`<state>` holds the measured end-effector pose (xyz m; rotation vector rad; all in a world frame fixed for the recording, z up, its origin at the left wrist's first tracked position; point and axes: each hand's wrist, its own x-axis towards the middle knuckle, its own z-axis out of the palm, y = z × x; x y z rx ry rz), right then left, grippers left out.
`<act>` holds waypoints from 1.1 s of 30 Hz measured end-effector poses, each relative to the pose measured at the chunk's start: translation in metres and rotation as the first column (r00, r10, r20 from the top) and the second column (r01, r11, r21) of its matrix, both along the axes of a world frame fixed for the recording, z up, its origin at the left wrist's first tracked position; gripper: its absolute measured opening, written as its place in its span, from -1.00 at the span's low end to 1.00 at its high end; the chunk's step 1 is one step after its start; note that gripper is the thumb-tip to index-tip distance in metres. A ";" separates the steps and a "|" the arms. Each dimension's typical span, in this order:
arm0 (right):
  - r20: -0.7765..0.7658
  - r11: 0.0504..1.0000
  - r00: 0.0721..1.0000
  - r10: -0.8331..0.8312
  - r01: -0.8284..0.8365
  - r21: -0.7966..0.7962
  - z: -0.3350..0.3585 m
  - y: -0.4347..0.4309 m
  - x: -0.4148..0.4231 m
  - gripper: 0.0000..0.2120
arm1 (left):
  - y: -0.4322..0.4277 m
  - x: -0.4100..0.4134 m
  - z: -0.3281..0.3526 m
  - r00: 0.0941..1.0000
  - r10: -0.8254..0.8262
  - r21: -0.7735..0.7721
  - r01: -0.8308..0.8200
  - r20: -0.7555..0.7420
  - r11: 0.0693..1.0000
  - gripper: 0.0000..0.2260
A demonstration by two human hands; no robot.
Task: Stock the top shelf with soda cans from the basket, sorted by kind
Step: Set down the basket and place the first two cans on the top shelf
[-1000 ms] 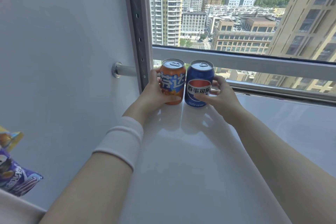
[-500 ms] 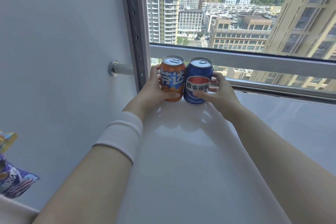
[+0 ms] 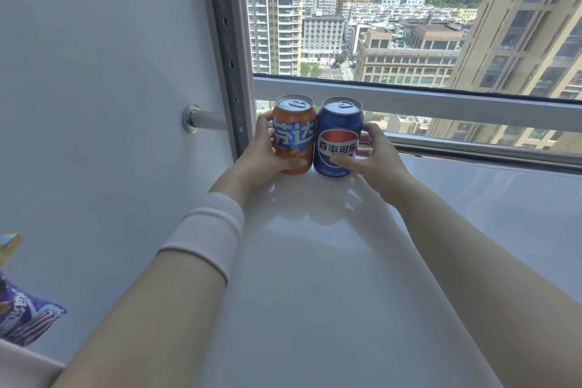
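Note:
An orange soda can [image 3: 294, 132] and a blue cola can [image 3: 338, 138] stand upright side by side, touching, at the far left end of the white top shelf [image 3: 315, 277]. My left hand [image 3: 261, 154] wraps the orange can from the left, thumb across its lower front. On the other side, my right hand [image 3: 374, 157] grips the blue can, thumb on its label. A white wristband sits on my left forearm. The basket is out of view.
A white side panel [image 3: 94, 104] and a perforated metal upright [image 3: 226, 41] bound the shelf on the left, with a metal peg [image 3: 201, 119] sticking out. A window rail [image 3: 441, 104] runs behind the cans. Purple snack bags [image 3: 25, 318] hang at lower left.
The two cans and both hands keep the same place on the shelf; only the view shifts slightly. The grips are unchanged.

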<state>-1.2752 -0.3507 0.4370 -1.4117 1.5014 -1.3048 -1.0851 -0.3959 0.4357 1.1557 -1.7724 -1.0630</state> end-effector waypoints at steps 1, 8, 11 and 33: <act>-0.002 1.000 1.000 -0.002 0.002 0.001 0.000 0.000 0.000 -0.41 | 0.000 0.000 0.000 1.000 -0.005 0.000 0.005 0.006 1.000 -0.25; 0.010 0.997 0.998 0.058 -0.058 0.050 0.000 -0.003 -0.002 -0.44 | -0.006 0.004 -0.001 1.000 -0.007 0.041 0.007 0.015 0.999 -0.23; 0.027 0.995 0.996 0.084 -0.086 0.059 -0.002 -0.005 -0.003 -0.44 | -0.010 0.004 -0.001 1.000 -0.018 0.060 0.017 0.018 0.998 -0.22; 0.018 0.973 0.982 0.187 -0.187 0.134 -0.005 -0.018 -0.014 -0.52 | -0.040 0.008 -0.008 0.977 -0.180 0.170 0.160 0.114 0.973 -0.18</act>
